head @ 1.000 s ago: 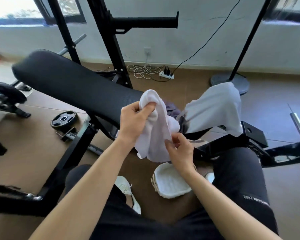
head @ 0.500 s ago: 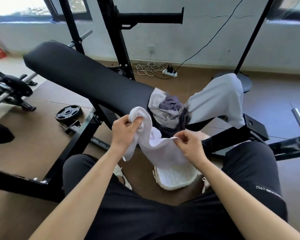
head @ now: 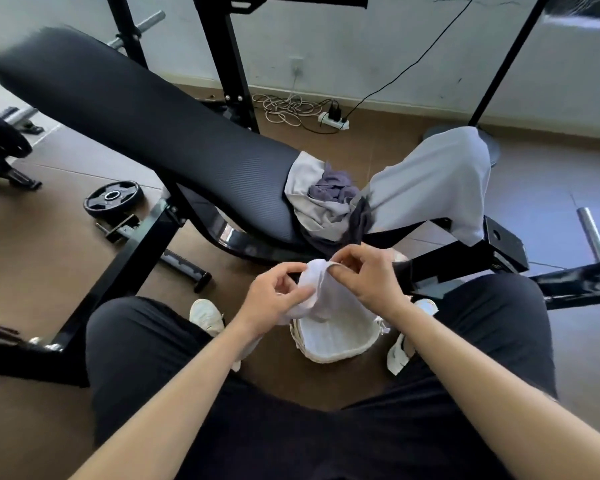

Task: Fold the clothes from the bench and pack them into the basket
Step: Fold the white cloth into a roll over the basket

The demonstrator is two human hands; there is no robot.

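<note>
A white cloth (head: 321, 289) hangs between both hands, just above the white woven basket (head: 340, 351) on the floor between my feet. My left hand (head: 274, 299) pinches its left edge. At its top edge, my right hand (head: 368, 278) grips it with curled fingers. On the black padded bench (head: 160, 133) lies a heap of clothes: a pale grey garment (head: 440, 181) draped over the right end, a purple-grey piece (head: 329, 185) and a dark one bunched beside it.
The bench's black steel frame (head: 132, 247) runs to the left and right of my knees. A weight plate (head: 113, 199) lies on the brown floor at left. A power strip (head: 333, 119) with coiled cable sits by the far wall. My white shoes (head: 207, 315) flank the basket.
Both hands have come down with the white cloth, from chest height in front of the bench to just above the basket. They have drawn closer together, and the cloth is more bunched.
</note>
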